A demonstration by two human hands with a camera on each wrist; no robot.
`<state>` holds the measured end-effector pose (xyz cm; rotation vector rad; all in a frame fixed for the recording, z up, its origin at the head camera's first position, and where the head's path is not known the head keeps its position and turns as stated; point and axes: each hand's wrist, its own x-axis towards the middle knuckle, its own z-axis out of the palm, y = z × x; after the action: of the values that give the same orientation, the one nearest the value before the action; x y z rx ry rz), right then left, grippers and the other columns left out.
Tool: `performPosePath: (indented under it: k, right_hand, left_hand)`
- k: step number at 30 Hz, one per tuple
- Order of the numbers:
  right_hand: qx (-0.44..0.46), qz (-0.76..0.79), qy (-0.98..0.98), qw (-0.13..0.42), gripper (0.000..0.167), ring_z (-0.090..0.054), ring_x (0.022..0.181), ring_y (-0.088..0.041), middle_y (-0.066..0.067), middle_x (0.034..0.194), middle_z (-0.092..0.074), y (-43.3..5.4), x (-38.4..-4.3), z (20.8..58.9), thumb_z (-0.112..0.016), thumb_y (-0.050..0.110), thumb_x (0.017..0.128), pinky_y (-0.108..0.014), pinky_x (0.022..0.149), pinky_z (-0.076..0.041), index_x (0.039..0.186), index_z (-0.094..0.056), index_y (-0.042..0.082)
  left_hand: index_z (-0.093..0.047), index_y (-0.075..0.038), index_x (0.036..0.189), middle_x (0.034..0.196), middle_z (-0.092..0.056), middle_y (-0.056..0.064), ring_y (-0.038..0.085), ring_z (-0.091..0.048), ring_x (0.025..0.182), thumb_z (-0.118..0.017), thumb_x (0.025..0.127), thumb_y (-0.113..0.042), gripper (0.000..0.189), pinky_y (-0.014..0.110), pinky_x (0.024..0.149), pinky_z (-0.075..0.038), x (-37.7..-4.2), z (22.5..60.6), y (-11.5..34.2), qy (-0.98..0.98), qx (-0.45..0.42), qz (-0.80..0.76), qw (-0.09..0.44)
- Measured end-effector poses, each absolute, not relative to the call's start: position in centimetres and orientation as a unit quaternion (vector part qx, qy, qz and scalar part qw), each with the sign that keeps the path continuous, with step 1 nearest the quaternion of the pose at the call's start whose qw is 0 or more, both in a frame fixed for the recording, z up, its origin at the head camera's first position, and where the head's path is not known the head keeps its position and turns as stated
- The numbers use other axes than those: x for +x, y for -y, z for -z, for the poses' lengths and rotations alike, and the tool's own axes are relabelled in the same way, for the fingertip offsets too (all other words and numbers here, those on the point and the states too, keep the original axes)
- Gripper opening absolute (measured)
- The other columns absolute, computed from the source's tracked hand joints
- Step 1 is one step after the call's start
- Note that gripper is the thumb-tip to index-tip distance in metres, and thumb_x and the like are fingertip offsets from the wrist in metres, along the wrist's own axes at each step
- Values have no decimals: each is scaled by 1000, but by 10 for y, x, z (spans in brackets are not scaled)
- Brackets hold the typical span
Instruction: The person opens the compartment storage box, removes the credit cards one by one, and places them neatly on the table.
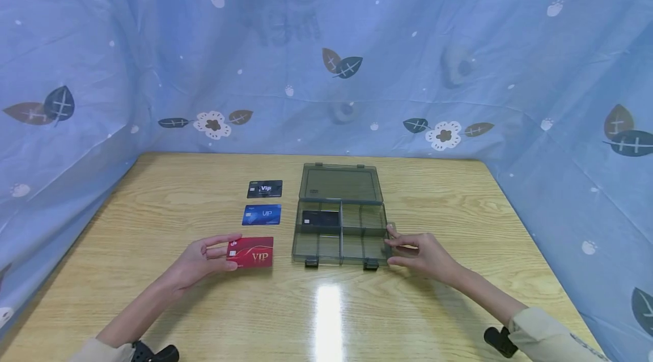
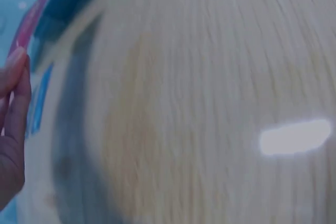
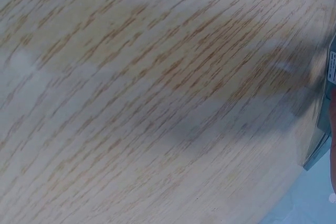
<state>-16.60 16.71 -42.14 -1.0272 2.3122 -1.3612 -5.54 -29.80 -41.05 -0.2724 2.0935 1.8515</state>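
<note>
My left hand (image 1: 201, 260) pinches a red VIP card (image 1: 251, 252) by its left edge, thumb below and fingers above. In the left wrist view that card (image 2: 31, 17) stands tilted over the table. A grey see-through compartment box (image 1: 340, 231) lies with its lid (image 1: 340, 183) folded back. One black card (image 1: 320, 218) sits in its back left compartment. My right hand (image 1: 425, 254) touches the box's right side near the front corner, fingertips and thumb along the outer wall. Only a sliver of box (image 3: 324, 119) and finger shows in the right wrist view.
On the wooden table (image 1: 439, 197), left of the box, lie a black VIP card (image 1: 264, 188) and, in front of it, a blue VIP card (image 1: 262, 214). Two dark latches stick out at the box's front. A blue patterned cloth (image 1: 285, 67) hangs behind the table and along both sides.
</note>
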Motion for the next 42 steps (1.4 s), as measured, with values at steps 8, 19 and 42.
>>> performPosePath:
  k: [8, 19, 42]
  right_hand:
    - [-357, 470, -796, 131, 38, -45, 121, -43, -34, 130, -47, -167, -166, 422, -74, 8, 82, -36, 84, -51, 111, -63, -14]
    - [-356, 474, -794, 135, 36, -44, 123, -39, -33, 128, -49, -166, -166, 423, -74, 9, 82, -36, 84, -51, 110, -65, -12]
    - [-361, 473, -794, 127, 36, -46, 120, -41, -34, 125, -52, -166, -166, 423, -74, 9, 82, -36, 83, -51, 109, -65, -13]
  left_hand:
    - [-38, 11, 140, 121, -65, 15, 12, -64, 103, -73, 84, -8, 68, 28, 83, -53, -53, 423, 327, -744, -22, -645, 173]
    - [-38, 11, 140, 119, -64, 21, 17, -64, 105, -74, 84, -12, 70, 29, 82, -54, -61, 432, 331, -759, -26, -628, 167]
    - [-48, 2, 138, 114, -67, 17, 23, -64, 108, -79, 80, -18, 69, 20, 81, -51, -77, 437, 317, -806, -59, -576, 123]
